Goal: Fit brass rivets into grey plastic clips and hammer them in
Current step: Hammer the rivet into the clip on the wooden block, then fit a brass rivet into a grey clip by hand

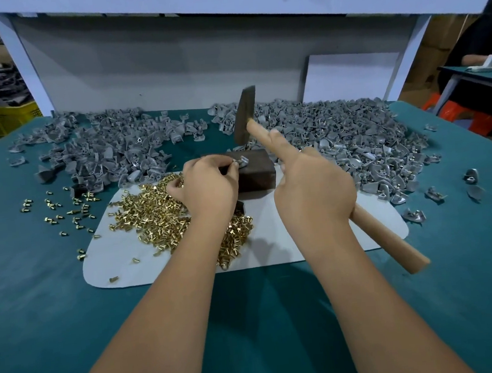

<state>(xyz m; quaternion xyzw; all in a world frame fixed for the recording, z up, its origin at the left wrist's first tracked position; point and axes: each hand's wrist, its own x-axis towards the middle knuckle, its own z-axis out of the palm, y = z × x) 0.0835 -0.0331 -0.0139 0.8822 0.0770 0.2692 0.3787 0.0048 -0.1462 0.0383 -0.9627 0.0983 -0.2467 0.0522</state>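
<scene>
This is a small assembly workshop or factory floor. A workbench covered in teal cloth (40,293) carries bulk heaps of grey plastic clips (354,141) and brass rivets (158,217), under a white shelf frame (223,7). A yellow crate (6,118) sits at the left, and another person (479,47) works at a neighbouring table (473,74) near orange stools (464,116).

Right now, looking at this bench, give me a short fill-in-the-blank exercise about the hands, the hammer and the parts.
1. The right hand holds the ____ by its wooden handle.
2. The left hand steadies a grey clip on top of the dark ____.
3. The pile of brass rivets lies on a ____ sheet.
4. The table is covered in ____ cloth.

Missing words: hammer; block; white; teal
</scene>
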